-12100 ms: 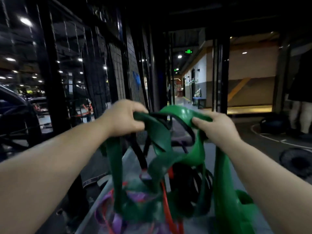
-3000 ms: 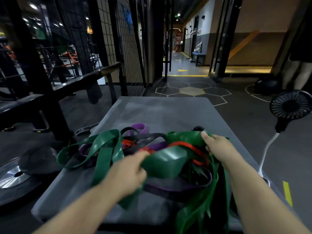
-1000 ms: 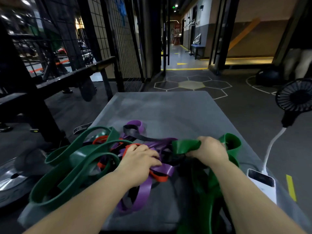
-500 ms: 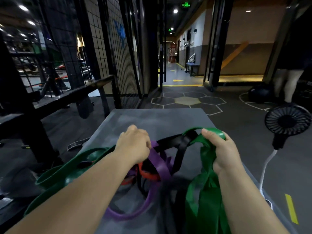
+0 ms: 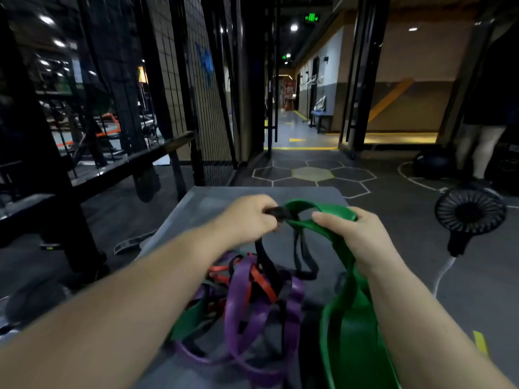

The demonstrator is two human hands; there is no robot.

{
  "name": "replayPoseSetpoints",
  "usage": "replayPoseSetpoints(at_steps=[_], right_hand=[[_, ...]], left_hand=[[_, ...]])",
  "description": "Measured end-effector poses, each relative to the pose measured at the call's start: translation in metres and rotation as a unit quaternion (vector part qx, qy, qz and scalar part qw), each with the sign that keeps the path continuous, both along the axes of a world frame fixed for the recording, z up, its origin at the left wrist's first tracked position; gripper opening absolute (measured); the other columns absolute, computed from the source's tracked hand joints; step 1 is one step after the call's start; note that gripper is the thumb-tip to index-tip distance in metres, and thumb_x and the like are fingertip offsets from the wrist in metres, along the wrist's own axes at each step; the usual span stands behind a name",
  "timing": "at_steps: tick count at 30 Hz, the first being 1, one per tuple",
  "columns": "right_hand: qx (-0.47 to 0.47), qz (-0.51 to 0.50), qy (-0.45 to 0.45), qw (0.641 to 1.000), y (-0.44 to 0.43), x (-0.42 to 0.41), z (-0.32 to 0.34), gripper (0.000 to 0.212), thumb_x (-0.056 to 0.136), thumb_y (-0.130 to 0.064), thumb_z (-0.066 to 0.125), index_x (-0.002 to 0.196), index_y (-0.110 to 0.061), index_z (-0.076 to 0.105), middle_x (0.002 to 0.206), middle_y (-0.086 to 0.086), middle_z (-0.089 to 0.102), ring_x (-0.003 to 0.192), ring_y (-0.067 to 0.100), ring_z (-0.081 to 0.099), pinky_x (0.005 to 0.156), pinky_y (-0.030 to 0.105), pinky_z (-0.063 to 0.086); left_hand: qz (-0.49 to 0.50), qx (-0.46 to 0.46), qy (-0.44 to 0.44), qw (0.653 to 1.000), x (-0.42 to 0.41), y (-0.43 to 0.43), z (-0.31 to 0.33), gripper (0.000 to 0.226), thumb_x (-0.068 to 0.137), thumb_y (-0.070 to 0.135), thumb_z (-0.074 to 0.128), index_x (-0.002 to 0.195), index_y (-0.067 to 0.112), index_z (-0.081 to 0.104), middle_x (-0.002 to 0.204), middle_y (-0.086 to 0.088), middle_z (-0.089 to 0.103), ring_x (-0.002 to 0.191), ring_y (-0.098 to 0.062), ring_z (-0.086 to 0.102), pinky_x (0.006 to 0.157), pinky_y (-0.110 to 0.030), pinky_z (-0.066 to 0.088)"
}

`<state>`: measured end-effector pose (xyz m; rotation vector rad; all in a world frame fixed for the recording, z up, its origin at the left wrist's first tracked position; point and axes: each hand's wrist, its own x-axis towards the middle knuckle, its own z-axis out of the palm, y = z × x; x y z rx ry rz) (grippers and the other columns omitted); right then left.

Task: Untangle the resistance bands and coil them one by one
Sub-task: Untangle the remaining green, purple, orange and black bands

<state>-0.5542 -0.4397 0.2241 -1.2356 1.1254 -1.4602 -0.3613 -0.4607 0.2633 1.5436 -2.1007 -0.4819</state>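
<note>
Head view is looking down over two bare forearms at a tangle of resistance bands on a grey desk. Nearest the camera, wide purple bands are looping over one another on the desk top, with a thin red band threading through them and a dark green strip poking out on their left side. To the right of that heap, a broad green band is rising from the desk's near edge up to the right hand, whose fingers are curling round the top of its loop and holding it clear of the surface. Just beside it, the left hand is gripping a narrow black band in a closed fist; the black strands are hanging from the fist down into the purple pile, and one is passing through the green loop between the two hands. Right of the desk, a small black fan is standing with a white cable trailing below it. Beyond the desk, hexagon markings are showing on the dark floor. Farther back, a black mesh partition is standing on the left, a corridor with a blue bench is running away in the middle, and a person's legs are standing at the far right.
</note>
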Motion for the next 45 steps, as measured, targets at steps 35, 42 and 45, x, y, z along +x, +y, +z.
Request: replayPoseSetpoints(at_steps=[35, 42, 45], right_hand=[[0.27, -0.115, 0.306, 0.906, -0.078, -0.01, -0.026, 0.067, 0.076, -0.046, 0.08, 0.121, -0.001, 0.058, 0.099, 0.013, 0.064, 0.089, 0.031, 0.061, 0.069, 0.034, 0.048], [0.192, -0.133, 0.204, 0.951, -0.065, -0.02, -0.015, 0.074, 0.075, -0.039, 0.082, 0.136, -0.013, 0.052, 0.124, 0.012, 0.063, 0.107, 0.034, 0.061, 0.092, 0.042, 0.052], [0.143, -0.091, 0.186, 0.968, -0.055, -0.011, -0.007, 0.041, 0.076, -0.032, 0.083, 0.109, -0.018, 0.062, 0.097, 0.004, 0.07, 0.088, 0.027, 0.067, 0.08, 0.039, 0.056]], left_hand=[[0.21, -0.057, 0.345, 0.913, 0.096, -0.063, 0.08, 0.054, 0.098, 0.052, 0.039, 0.126, 0.008, 0.053, 0.094, -0.018, 0.065, 0.075, -0.028, 0.06, 0.074, -0.043, 0.051], [0.308, 0.078, -0.008, 0.948, 0.099, -0.083, -0.004, 0.057, 0.098, 0.038, 0.043, 0.139, -0.003, 0.042, 0.14, -0.024, 0.047, 0.127, -0.038, 0.047, 0.104, -0.038, 0.039], [0.188, 0.055, -0.167, 0.966, 0.056, -0.069, -0.018, 0.069, 0.081, 0.03, 0.053, 0.144, 0.008, 0.034, 0.151, -0.014, 0.035, 0.136, -0.031, 0.036, 0.109, -0.036, 0.037]])
